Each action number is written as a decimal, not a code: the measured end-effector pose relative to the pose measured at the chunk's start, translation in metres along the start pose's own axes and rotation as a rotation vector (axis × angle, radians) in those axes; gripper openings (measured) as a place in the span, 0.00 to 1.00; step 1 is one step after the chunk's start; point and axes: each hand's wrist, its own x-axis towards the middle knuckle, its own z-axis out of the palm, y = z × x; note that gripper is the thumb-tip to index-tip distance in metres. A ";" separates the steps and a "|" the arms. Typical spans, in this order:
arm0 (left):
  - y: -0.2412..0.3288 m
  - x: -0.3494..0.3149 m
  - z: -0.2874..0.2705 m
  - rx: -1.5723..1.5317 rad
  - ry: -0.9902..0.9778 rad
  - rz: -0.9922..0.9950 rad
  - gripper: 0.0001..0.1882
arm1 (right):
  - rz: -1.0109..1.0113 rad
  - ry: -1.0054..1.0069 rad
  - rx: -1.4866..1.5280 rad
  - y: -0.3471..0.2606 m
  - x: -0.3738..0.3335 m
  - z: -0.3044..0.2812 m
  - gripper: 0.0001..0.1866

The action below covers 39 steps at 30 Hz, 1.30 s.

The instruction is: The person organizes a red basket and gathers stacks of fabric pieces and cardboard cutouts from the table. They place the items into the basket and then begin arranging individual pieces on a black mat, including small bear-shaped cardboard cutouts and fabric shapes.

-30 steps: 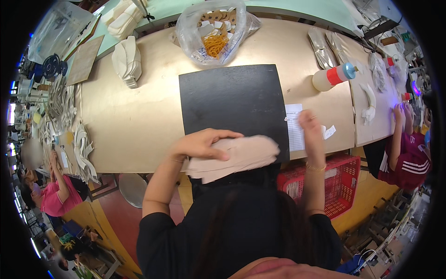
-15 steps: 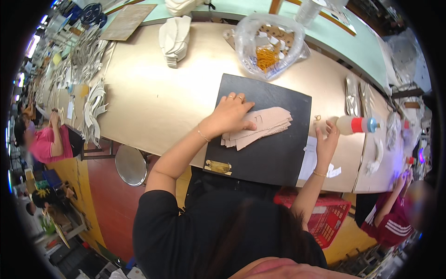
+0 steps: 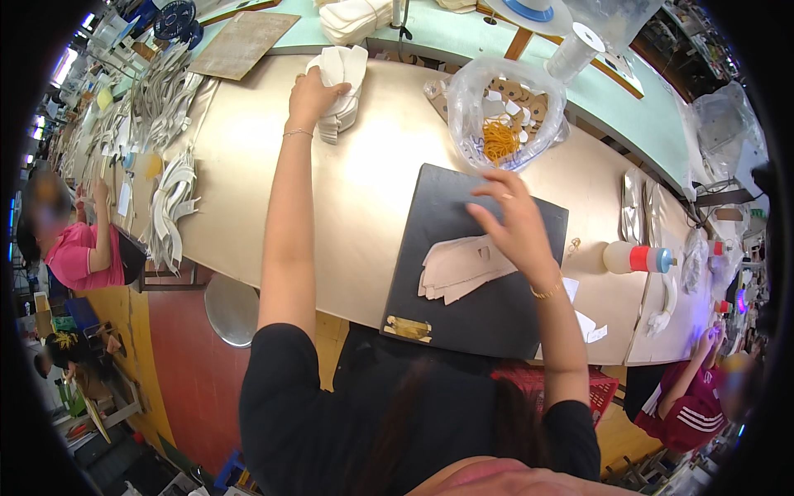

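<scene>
white pieces stack (image 3: 341, 79) under left hand (image 3: 313, 93), right hand (image 3: 513, 221) over beige pieces (image 3: 460, 266)

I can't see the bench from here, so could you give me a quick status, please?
Left hand gripping white stack. Right hand open above beige pieces on black board. Nothing between.

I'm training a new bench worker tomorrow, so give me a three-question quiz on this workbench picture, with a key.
1. True or false: the left hand rests on a stack of white cut pieces at the far side of the table.
2. What lies on the black board under the right hand?
A. orange rubber bands
B. a fan of beige cut pieces
C. a red basket
3. Fill in: the clear plastic bag behind the board holds a bunch of ____ rubber bands.

Key: 1 true; 2 B; 3 orange.
</scene>
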 end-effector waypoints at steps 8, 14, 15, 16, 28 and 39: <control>-0.027 0.016 -0.013 -0.353 -0.101 -0.027 0.21 | 0.195 -0.189 0.495 -0.009 0.185 0.122 0.21; -0.027 0.006 -0.033 -0.940 -0.311 0.009 0.15 | 0.376 -0.212 0.835 -0.005 0.273 0.161 0.21; -0.028 0.006 -0.037 -1.061 -0.333 -0.003 0.15 | 0.359 -0.223 0.850 -0.003 0.281 0.160 0.18; -0.030 0.005 -0.041 -1.207 -0.364 0.031 0.15 | 0.353 -0.186 0.815 -0.002 0.288 0.158 0.17; -0.039 -0.019 -0.028 0.174 0.025 0.708 0.03 | 0.359 -0.101 0.615 0.028 0.325 0.169 0.22; -0.054 -0.015 -0.012 -0.269 0.174 0.500 0.07 | 0.209 -0.531 0.302 0.014 0.340 0.190 0.18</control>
